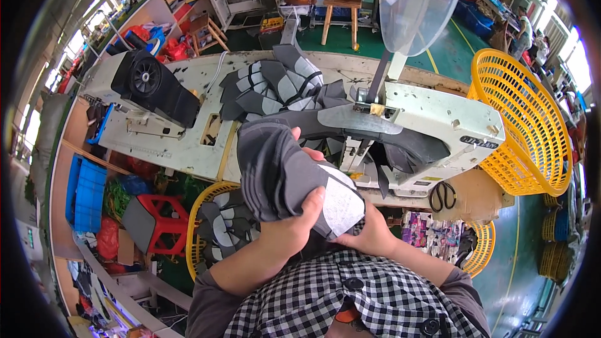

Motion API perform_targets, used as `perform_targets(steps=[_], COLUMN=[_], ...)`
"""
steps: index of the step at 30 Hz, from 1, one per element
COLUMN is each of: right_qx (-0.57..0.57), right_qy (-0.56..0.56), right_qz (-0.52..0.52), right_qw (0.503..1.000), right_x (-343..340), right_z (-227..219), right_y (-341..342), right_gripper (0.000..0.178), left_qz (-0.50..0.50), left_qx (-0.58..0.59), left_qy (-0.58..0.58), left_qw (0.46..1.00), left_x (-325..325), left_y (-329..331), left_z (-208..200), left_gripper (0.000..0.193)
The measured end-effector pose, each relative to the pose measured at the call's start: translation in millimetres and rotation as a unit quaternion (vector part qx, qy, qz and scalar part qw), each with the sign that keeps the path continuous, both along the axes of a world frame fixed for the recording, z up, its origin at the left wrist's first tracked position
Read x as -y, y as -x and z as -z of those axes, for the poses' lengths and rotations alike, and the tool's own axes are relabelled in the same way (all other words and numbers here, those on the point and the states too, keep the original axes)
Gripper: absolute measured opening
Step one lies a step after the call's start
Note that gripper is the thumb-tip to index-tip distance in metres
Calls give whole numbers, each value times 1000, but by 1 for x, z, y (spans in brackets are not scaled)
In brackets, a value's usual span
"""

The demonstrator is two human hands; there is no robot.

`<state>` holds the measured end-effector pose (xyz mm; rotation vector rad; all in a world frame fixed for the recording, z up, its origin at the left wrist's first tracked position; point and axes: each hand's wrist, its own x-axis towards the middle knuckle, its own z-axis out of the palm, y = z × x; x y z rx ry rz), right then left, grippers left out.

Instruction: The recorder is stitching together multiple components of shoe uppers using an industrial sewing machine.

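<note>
A thick stack of dark grey fabric pieces (270, 166) with a pale grey-white patch at its near right end is held up before my chest. My left hand (302, 216) grips its middle, thumb over the near face and fingertips showing past the far edge. My right hand (370, 233) is closed round the lower right corner by the pale patch; some of its fingers are hidden. Just beyond the stack stands a white sewing machine (438, 109), with more grey pieces (416, 147) lying under its arm. A heap of bundled grey and pale pieces (272, 84) rests farther back.
Black-handled scissors (442, 196) lie at the table's right front. A tall yellow basket (523, 119) stands at the right. Below left are another yellow basket (195, 231) of pieces, a red stool (164, 222) and a blue crate (89, 194). A black motor (147, 81) sits on the left table.
</note>
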<state>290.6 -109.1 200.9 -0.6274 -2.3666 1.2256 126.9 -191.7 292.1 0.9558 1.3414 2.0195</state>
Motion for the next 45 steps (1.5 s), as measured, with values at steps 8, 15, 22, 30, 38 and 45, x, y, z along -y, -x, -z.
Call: perform_targets(steps=[8, 15, 22, 30, 38, 45], right_qx=[164, -44, -99, -148, 28, 94], right_qy=[117, 295, 360, 458, 239, 271], right_qz=[110, 156, 178, 90, -67, -16], right_qw=[973, 942, 911, 872, 968, 958], right_x=[-68, -109, -124, -134, -23, -46], right_z=[-91, -75, -50, -35, -14, -38], right_y=[-34, -9, 4, -13, 10, -21], right_gripper=[32, 16, 25, 48, 96, 47], left_qz=[-95, -204, -166, -98, 129, 4], left_qx=[-301, -162, -57, 97, -22, -242], left_qy=[22, 61, 63, 109, 71, 8], left_qw=[949, 964, 982, 984, 989, 970], left_x=[-14, -56, -78, -72, -10, -9], left_y=[36, 44, 53, 62, 13, 26], left_z=[7, 44, 73, 55, 2, -9], left_gripper=[68, 56, 54, 62, 67, 63])
